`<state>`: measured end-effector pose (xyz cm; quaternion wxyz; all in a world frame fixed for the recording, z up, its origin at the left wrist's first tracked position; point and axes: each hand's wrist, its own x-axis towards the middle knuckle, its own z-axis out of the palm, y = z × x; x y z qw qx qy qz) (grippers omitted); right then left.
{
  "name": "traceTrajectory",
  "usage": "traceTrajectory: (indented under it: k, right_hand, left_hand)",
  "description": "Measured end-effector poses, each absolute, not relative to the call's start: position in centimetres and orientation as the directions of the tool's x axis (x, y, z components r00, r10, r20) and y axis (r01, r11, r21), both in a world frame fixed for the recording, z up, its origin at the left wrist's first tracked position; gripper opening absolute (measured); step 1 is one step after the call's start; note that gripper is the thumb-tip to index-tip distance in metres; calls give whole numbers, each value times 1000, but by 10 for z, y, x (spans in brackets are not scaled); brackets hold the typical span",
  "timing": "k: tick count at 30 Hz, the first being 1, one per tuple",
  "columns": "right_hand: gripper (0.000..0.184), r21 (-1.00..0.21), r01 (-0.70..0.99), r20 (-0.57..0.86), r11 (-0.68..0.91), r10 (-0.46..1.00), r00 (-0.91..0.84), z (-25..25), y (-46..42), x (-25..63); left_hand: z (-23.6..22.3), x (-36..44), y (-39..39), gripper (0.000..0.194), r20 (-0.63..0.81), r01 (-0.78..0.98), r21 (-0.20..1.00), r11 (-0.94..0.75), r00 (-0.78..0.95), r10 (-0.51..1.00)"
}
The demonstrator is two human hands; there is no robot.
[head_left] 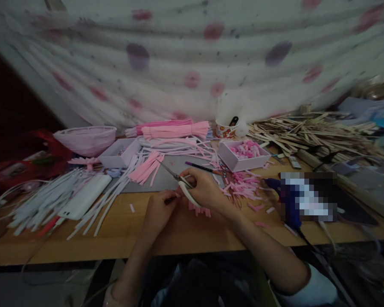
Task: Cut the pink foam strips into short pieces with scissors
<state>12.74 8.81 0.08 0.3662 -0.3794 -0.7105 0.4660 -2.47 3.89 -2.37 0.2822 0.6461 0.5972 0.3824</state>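
My right hand (202, 189) grips a pair of scissors (187, 192) with white handles. Their blades point up and left, towards a bundle of pink fuzzy strips (147, 166) on a grey mat (171, 172). Close beside the scissor handles, my left hand (160, 209) is closed in a pinch. A small pale bit shows at its fingertips, too small to name. Short pink pieces (200, 209) lie on the table just below my right hand, partly covered by it. More cut pink pieces (243, 185) are scattered to the right.
A white box (245, 163) holds pink pieces; another box (118, 155) holds small beads. White strips (48, 198) and a phone (85, 196) lie left, near a basket (86, 140). A blue glue gun (289, 204), partly blurred, and wooden sticks (294, 132) are right. A paper cup (225, 129) stands behind.
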Motion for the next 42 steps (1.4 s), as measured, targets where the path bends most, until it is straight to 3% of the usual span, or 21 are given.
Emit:
traceTrajectory:
  k: [6,13,24,28,31,36,39,42]
  right_hand:
    - [29,-962,136,154,238,881,-447,1,92,131]
    - [42,-992,-75,126,105,913,-389,11,97,141]
    - [37,-976,-70,217,206,927,-305,16,89,143]
    - [33,-949,18,298,314,916,-268,26,75,159]
    - [30,-888,187,354,420,884,-304,30,61,179]
    - [36,-786,454,286,420,898,-334,26,40,206]
    - [33,-805,455,255,381,915,-314,20,33,213]
    - [29,-873,358,283,330,942,-178,19,30,215]
  left_hand:
    - [-21,-24,35,19,90,531,846,-42,-65,994]
    - [-21,-23,38,20,79,536,843,-32,-65,995]
    - [-21,-27,38,23,13,524,851,28,-75,997]
    - [-12,-23,38,25,8,524,851,35,-80,997]
    - [7,-16,40,25,59,572,820,-5,-77,995]
    - [38,-5,57,25,59,694,719,-22,-30,998]
    - [44,7,72,28,-21,549,835,-30,86,996]
    - [42,17,81,32,52,267,961,-75,91,994]
